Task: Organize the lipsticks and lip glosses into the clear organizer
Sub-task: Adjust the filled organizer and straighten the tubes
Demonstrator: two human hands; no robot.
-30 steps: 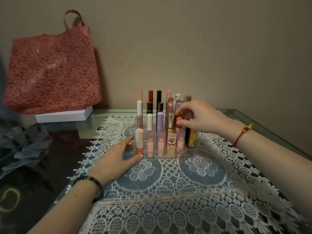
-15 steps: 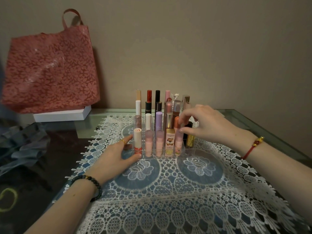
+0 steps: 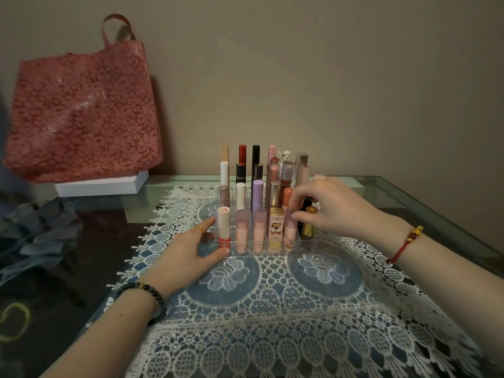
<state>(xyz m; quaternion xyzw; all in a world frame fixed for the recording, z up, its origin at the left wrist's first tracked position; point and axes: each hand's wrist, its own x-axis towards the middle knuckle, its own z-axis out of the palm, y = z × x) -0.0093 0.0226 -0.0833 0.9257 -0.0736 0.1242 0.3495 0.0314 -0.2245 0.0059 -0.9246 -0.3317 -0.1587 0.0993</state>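
Nearest, two bare forearms come in over the white lace runner [image 3: 272,309] that covers the middle of the glass tabletop [image 3: 425,203]; the left wrist wears a dark bead bracelet [image 3: 144,301], the right a red cord bracelet [image 3: 406,242]. The left hand [image 3: 188,255] lies flat on the lace with its fingers straight and spread, thumb against the front wall and forefinger along the left wall of the clear organizer [image 3: 306,246], so it brackets that front left corner. The right hand [image 3: 335,211] hangs over the organizer's right side, fingers curled and close together at the top of a pale pink tube [image 3: 289,231] in the front row; whether they pinch it cannot be told. A gold-capped tube [image 3: 309,227] stands just under that palm. The organizer stands on the runner toward the tabletop's far edge, its rows filled with upright lipsticks and lip glosses [image 3: 257,192]. At the far left corner a red floral bag [image 3: 81,110] sits on a white box [image 3: 101,184].
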